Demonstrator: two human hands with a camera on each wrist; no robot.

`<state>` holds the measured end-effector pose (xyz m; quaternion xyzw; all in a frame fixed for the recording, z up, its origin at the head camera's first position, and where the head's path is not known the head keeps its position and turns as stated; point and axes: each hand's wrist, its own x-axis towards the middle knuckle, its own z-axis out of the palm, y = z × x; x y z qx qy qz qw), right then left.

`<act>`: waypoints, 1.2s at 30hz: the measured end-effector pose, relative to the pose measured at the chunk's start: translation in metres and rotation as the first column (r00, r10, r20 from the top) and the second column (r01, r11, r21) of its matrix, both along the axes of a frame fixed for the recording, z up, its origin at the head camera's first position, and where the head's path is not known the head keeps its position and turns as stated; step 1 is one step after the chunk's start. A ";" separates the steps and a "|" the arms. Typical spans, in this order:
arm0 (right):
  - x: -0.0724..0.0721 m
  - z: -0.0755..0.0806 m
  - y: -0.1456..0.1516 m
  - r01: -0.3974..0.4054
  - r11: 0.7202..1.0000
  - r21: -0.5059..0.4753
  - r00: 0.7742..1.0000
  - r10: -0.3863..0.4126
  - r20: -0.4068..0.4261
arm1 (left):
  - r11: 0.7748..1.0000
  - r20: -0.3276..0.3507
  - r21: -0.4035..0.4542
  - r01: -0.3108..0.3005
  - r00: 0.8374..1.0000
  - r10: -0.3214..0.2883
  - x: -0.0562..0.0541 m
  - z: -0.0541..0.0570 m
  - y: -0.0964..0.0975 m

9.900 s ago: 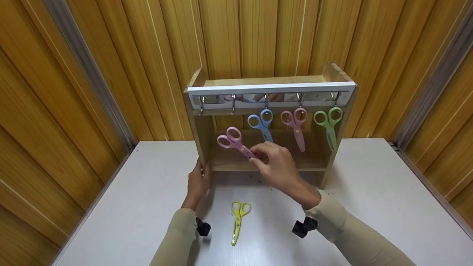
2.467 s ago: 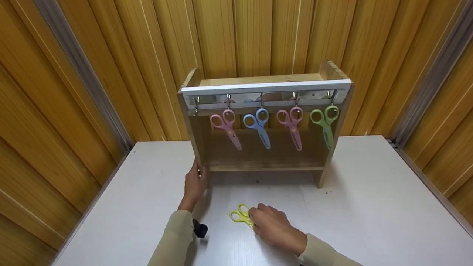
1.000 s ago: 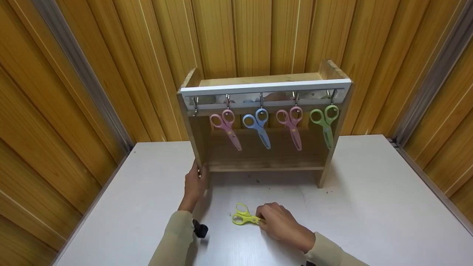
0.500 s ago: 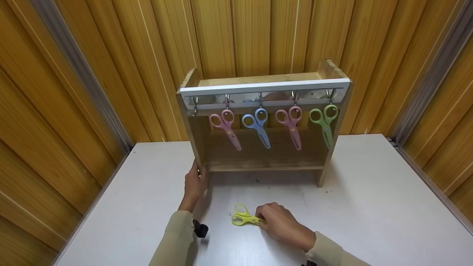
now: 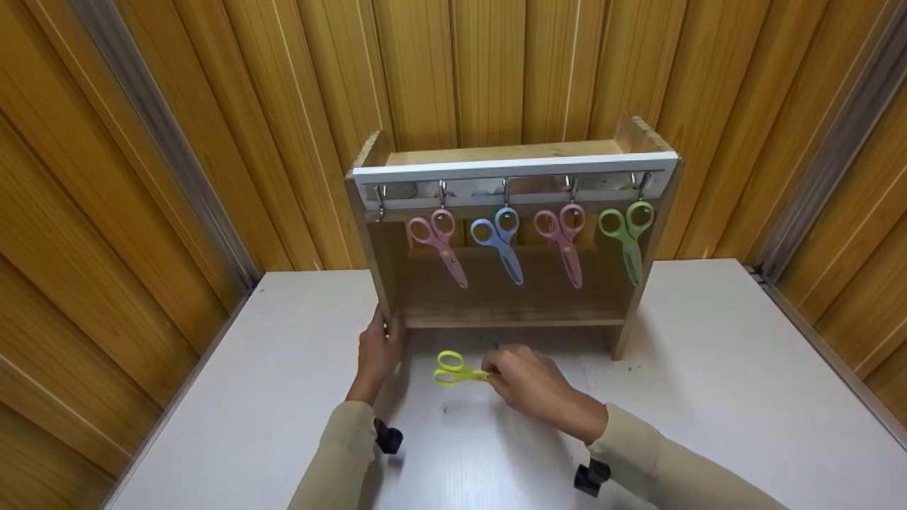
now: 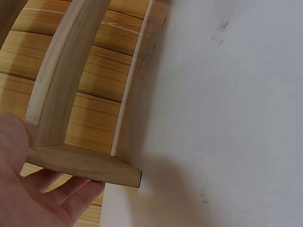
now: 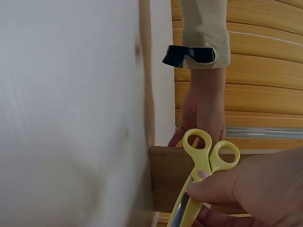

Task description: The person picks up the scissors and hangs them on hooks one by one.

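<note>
My right hand (image 5: 533,386) pinches a pair of yellow scissors (image 5: 468,373) by the blade end, just above the table, handle loops pointing left. In the right wrist view, the thumb presses on the blades of the scissors (image 7: 202,163) below the pivot. My left hand (image 5: 373,354) grips the lower left side of a wooden shelf (image 5: 510,322); in the left wrist view, its fingers (image 6: 85,196) wrap behind the panel. Pink scissors (image 5: 445,251), blue scissors (image 5: 504,244), another pink pair (image 5: 565,244) and a green pair (image 5: 628,237) hang from hooks on the shelf's rail.
The white-edged hook rail (image 5: 510,167) runs along the shelf's upper front. Its leftmost hook (image 5: 380,203) carries nothing. The shelf stands on a white table (image 5: 297,333), with wood-panelled walls (image 5: 489,71) behind and at both sides.
A pink pair was hung on the second hook from the left. My right hand then took the yellow scissors, turned them sideways and lifted them toward the shelf. My left hand stayed on the shelf.
</note>
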<state>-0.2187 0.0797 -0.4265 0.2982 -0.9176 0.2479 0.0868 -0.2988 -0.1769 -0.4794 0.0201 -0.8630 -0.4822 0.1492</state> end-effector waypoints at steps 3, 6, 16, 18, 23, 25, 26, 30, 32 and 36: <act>-0.004 0.018 -0.007 0.013 0.999 -0.033 1.000 -0.014 -0.019 | 1.000 0.001 -0.002 0.003 1.000 -0.003 0.000 0.001 -0.001; -0.007 0.036 -0.015 0.015 0.997 -0.072 0.999 -0.018 -0.042 | 1.000 -0.018 -0.010 0.004 1.000 -0.005 -0.001 0.001 -0.002; -0.013 0.075 -0.043 -0.035 0.981 -0.190 0.983 0.000 -0.183 | 0.999 -0.056 -0.043 -0.003 0.998 0.001 -0.001 -0.001 -0.002; -0.016 0.079 -0.048 -0.043 0.976 -0.212 0.978 -0.002 -0.207 | 0.998 -0.052 -0.054 -0.011 0.999 0.008 -0.001 -0.001 -0.002; -0.022 0.089 -0.059 -0.049 0.963 -0.265 0.972 -0.015 -0.234 | 0.999 -0.042 -0.049 -0.013 0.999 0.011 -0.001 -0.001 -0.001; -0.024 0.093 -0.064 -0.052 0.957 -0.286 0.973 -0.016 -0.231 | 0.999 -0.050 -0.050 -0.016 0.999 0.014 -0.001 -0.001 -0.002; -0.025 0.094 -0.066 -0.052 0.954 -0.296 0.973 -0.018 -0.229 | 0.999 -0.055 -0.052 -0.015 0.998 0.012 -0.001 -0.001 -0.002; -0.029 0.101 -0.075 -0.060 0.937 -0.345 0.975 -0.020 -0.222 | 0.999 -0.095 -0.041 -0.005 0.996 0.001 0.000 -0.003 -0.003; -0.031 0.103 -0.079 -0.056 0.928 -0.368 0.974 -0.030 -0.223 | 0.999 -0.114 -0.037 -0.006 0.993 0.001 0.000 -0.003 -0.003; -0.034 0.107 -0.085 -0.039 0.914 -0.404 0.977 -0.050 -0.208 | 0.999 -0.144 -0.041 -0.005 0.990 -0.001 0.000 -0.005 -0.003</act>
